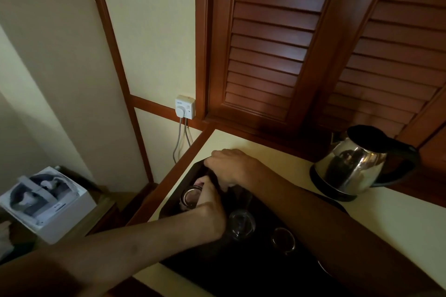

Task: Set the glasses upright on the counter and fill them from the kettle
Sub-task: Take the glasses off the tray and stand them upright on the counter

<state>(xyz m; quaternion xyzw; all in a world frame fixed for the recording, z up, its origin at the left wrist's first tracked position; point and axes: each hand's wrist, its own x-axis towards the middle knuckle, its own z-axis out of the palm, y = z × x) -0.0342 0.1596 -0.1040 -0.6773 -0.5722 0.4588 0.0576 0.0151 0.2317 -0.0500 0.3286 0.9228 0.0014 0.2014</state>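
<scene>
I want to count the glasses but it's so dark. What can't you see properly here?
Head view only:
- Far glass: partly covered by the left hand.
- Right hand: fingers hidden behind its knuckles.
- Tray: cut off by the bottom edge.
- Kettle: water level hidden by steel.

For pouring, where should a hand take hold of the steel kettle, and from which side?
Grip the black handle, which curves down the right side of the kettle, coming from the right. The right hand seems better placed. The shiny round body offers no hold.
</scene>
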